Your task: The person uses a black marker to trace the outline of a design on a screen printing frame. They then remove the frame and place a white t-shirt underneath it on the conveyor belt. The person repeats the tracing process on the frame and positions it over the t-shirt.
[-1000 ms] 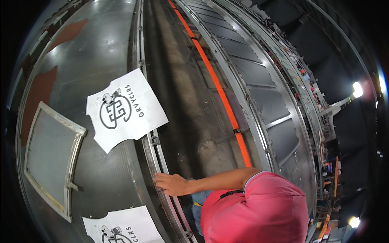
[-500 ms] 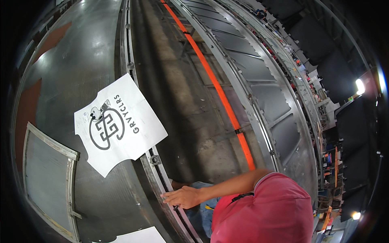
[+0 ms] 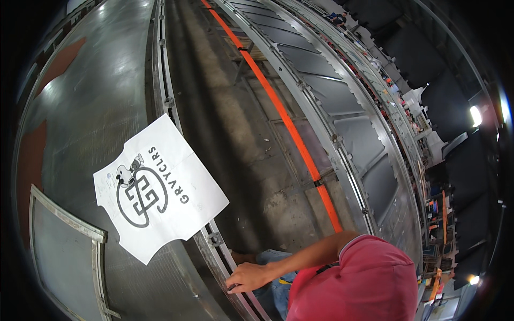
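My right hand [image 3: 249, 277] rests on the metal rail [image 3: 206, 251] along the edge of a long grey table [image 3: 115, 69]. Its fingers are curled down around a small dark piece [image 3: 232, 287] at the rail, whose kind I cannot make out. Beyond the hand, a white shirt-shaped paper sheet [image 3: 184, 171] lies on the table and overlaps the rail. Black lettering, a round emblem and a cartoon figure are printed on it. A metal block with a bolt [image 3: 214, 239] sits on the rail between hand and sheet. My left hand is out of the picture.
A framed printing screen [image 3: 67, 251] lies at the left on the table, near red-brown patches [image 3: 33, 160]. An aisle floor [image 3: 278, 206] with an orange strip [image 3: 292, 125] separates this table from another bearing dark panels [image 3: 358, 142]. My jeans [image 3: 279, 297] are beside the rail.
My right hand's fingers, stretched out over the rail before, are now curled around the small dark piece. The view has shifted, and a second white sheet at the lower edge has left it.
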The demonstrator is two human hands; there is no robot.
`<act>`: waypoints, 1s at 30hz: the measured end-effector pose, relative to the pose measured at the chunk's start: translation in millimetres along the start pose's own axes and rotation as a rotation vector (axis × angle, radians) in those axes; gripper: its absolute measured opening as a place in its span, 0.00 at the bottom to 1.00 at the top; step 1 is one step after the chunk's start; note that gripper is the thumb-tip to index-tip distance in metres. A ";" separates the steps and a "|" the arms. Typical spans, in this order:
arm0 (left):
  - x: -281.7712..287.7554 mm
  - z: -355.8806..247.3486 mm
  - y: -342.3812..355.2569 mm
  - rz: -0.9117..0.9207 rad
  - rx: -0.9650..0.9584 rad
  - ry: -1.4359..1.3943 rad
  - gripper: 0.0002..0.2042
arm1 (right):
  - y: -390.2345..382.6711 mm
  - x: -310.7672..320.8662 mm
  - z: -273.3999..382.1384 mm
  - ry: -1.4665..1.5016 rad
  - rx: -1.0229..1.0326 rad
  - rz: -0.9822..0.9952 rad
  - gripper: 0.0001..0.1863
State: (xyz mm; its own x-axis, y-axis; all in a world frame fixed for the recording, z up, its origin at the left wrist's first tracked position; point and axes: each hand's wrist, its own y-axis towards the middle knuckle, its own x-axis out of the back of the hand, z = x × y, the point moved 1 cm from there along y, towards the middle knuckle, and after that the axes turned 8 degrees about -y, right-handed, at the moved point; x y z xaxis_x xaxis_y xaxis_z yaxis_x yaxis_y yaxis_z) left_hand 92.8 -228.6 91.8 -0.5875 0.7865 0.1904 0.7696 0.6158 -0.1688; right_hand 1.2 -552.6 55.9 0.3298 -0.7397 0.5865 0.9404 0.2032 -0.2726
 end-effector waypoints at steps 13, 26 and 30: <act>-128.6 14.1 1.1 0.295 0.357 -0.506 0.19 | 22.1 9.4 -24.9 0.624 -0.223 0.097 0.15; -141.7 22.4 8.5 0.409 0.391 -0.539 0.24 | 22.0 10.5 -23.3 0.646 -0.242 0.096 0.15; -146.1 21.8 8.7 0.422 0.361 -0.595 0.23 | 21.5 11.7 -22.8 0.657 -0.252 0.098 0.15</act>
State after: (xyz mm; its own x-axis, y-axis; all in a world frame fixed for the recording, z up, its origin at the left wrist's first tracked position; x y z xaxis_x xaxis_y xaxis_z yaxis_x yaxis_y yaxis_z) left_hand 179.9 -337.1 41.4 -0.3787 0.7867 -0.4875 0.8875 0.1592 -0.4325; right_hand 23.4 -571.6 39.5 0.2190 -0.9757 -0.0093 0.8351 0.1924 -0.5154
